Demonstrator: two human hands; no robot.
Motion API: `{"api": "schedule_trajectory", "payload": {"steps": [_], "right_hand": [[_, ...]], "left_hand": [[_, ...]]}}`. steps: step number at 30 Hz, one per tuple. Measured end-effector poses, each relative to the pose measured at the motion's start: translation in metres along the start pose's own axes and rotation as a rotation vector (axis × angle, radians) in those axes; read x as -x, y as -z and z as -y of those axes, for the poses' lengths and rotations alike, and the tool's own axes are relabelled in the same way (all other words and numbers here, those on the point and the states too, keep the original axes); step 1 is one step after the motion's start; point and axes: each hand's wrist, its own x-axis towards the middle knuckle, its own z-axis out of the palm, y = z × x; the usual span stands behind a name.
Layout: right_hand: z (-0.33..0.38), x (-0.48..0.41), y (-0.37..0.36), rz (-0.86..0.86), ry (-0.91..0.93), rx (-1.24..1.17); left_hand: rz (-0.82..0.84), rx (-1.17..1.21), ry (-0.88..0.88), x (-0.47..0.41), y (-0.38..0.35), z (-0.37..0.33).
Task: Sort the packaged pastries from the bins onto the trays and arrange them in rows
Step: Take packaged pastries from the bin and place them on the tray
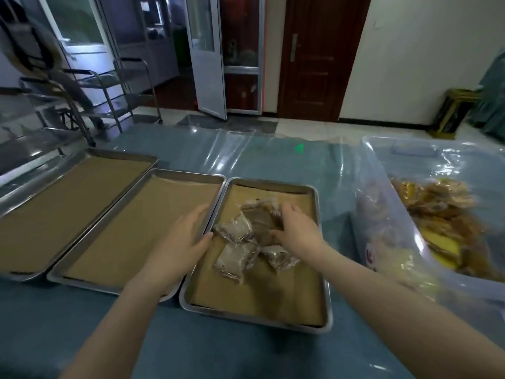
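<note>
Right hand (296, 232) lies spread over a loose heap of packaged pastries in the right tray (246, 314). Its fingers are apart and rest on a dark pack (259, 220), apparently pressing on it, not pinching it, though the thumb's hold is hard to make out. Left hand (185, 236) is flat, fingers straight and together, lying over the rim where the right tray meets the middle tray (131, 236).

Three paler packs (235, 228) lie tumbled against the dark one, near the centre of the paper lining. More pastries fill the clear bin (377, 203) to the right on the tabletop (246, 351). The middle tray and the left tray (62, 209) hold only brown paper.

The step in hand looks like spreading the heap into rows. It would go best by sliding one pack at a time to the far edge, seams turned the same way and sides just beside each other. The left hand can steady the tray so the paper does not creep. The wrappers look slippery, so a light flat push should serve better than a squeeze.

A small white label shows on the dark pack and a red mark on a pack in the bin, but neither is readable.
</note>
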Motion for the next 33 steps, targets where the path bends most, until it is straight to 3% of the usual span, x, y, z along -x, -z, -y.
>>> {"api": "schedule_trajectory", "payload": {"steps": [4,7,9,12,14,22,33], "right_hand": [[-0.006,0.005,-0.056,-0.095,0.02,0.149],[-0.016,0.016,-0.086,-0.063,0.088,0.243],[-0.024,0.026,-0.102,0.059,0.119,0.254],[-0.033,0.037,-0.12,0.396,0.17,0.268],[-0.035,0.039,-0.123,0.487,0.183,0.237],[-0.019,0.015,-0.05,0.244,0.236,0.096],[-0.08,0.033,0.143,-0.01,0.244,0.026]], "left_hand": [[0.085,0.008,0.044,-0.005,-0.007,0.019],[0.154,0.008,0.053,-0.005,-0.016,0.025],[0.179,-0.011,0.053,-0.003,-0.022,0.026],[0.199,-0.04,0.05,0.001,-0.028,0.024],[0.211,-0.078,0.047,0.003,-0.03,0.022],[0.189,-0.197,-0.039,-0.004,-0.03,-0.017],[0.005,-0.173,-0.305,-0.037,-0.07,-0.176]]}}
